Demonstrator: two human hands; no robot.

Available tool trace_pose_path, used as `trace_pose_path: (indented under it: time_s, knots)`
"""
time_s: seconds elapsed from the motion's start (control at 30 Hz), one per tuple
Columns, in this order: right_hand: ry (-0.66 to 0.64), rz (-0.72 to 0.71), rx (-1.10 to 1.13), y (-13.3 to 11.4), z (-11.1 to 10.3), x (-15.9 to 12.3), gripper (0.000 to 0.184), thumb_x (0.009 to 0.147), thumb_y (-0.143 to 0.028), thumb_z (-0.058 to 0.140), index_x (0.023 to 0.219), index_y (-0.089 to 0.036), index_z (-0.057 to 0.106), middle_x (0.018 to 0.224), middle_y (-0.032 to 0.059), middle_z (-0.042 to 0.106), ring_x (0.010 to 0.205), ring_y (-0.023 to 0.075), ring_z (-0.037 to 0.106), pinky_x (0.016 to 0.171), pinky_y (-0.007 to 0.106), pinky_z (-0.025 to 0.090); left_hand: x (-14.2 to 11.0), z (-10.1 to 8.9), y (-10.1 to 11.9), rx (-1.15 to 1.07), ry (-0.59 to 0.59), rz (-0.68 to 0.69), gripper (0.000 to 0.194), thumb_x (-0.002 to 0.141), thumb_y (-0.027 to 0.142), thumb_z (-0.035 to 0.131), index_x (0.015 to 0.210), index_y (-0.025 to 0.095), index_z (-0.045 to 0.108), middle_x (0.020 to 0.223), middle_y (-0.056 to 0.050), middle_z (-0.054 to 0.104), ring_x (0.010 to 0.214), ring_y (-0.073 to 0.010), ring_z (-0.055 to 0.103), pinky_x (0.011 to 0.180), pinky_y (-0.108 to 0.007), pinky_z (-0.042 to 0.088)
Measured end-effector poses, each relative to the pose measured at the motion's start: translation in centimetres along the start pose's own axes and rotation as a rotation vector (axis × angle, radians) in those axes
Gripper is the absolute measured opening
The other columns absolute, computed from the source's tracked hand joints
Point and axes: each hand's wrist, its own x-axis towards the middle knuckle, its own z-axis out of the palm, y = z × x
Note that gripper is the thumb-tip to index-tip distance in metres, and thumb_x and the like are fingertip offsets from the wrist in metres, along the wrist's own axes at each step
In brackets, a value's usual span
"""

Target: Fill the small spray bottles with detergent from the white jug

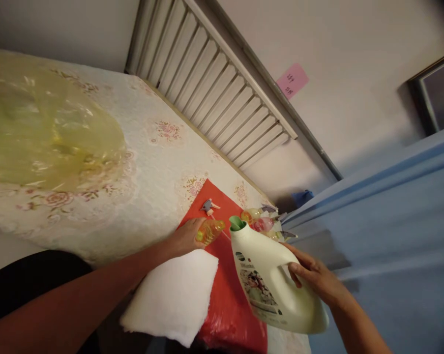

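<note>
My left hand [188,237] is closed around a small clear bottle [210,231] with yellow-orange liquid in it; its open neck points right. By the handle, my right hand [313,276] grips a large pale green detergent jug [269,275], tilted so that its green spout [237,223] comes near the small bottle's mouth. I cannot make out any stream between them. A grey and white spray trigger head [209,206] lies on the red sheet [225,199] just beyond the small bottle. White folded cloth or paper [177,295] is below my left hand.
Several spray bottles, one with pink liquid [263,224], stand behind the jug. A yellow plastic bag [52,128] lies on the flowered tablecloth [159,162] at left. A metal radiator [214,78] runs along the wall. A blue curtain [391,236] hangs at right.
</note>
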Motion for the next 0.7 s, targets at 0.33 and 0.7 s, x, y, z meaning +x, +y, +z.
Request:
trace_pose_path:
  time_s: [0.33,0.7]
  knots:
    - [0.363,0.042,0.253,5.4,3.6,-1.8,0.081,0.082,-0.069,0.054,0.140,-0.014,0.049,0.054,-0.0037,0.046,0.051,0.0170,0.041,0.056,0.029,0.030,-0.1,-0.2,0.4,0.088,-0.014,-0.023,0.060,0.062,0.027,0.075,0.116,0.030,0.050,0.112,-0.006,0.061,0.109,-0.0328,0.058,0.094,-0.046,0.049]
    - [0.535,0.115,0.244,6.8,6.4,-0.8,0.064,0.091,-0.071,0.029,0.101,-0.018,0.064,0.052,-0.0004,0.048,0.047,0.0171,0.044,0.045,0.029,0.034,-0.3,-0.1,0.0,0.071,-0.022,-0.049,0.070,0.064,0.026,0.074,0.125,0.034,0.042,0.122,-0.006,0.058,0.118,-0.0334,0.056,0.102,-0.049,0.046]
